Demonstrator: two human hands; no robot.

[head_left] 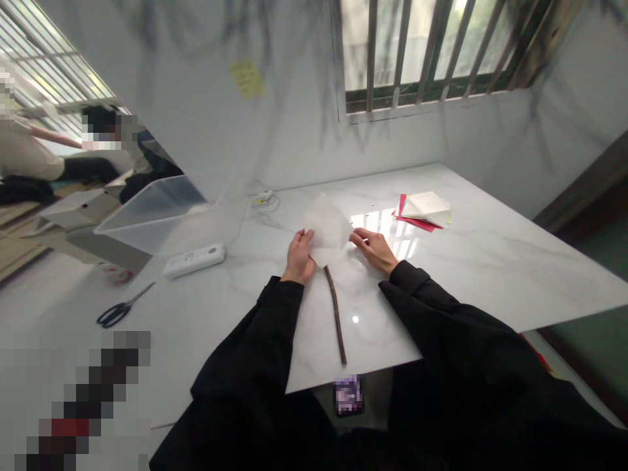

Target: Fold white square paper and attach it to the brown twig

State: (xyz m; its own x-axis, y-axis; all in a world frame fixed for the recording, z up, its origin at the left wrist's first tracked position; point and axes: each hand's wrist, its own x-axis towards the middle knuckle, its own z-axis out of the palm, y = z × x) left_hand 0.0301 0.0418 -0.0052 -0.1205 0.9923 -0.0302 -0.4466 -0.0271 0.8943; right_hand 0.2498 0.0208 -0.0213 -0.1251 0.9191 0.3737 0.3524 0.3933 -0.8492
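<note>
A thin, whitish, translucent sheet of paper (328, 222) is held up over the marble-patterned table between both hands. Its left edge is pinched by my left hand (299, 256), thumb on top. At its right edge, the closed fingertips of my right hand (375, 250) grip the paper. Just below the sheet, a slim brown stick (336, 314) lies on the table, pointing toward the front edge. Neither hand touches the stick.
A pile of cream and red papers (426, 209) lies to the right. On the left are black-handled scissors (118, 313), a white power strip (195, 261) and a clear plastic bin (142, 219). A cable (265, 199) rests near the wall. People sit far left.
</note>
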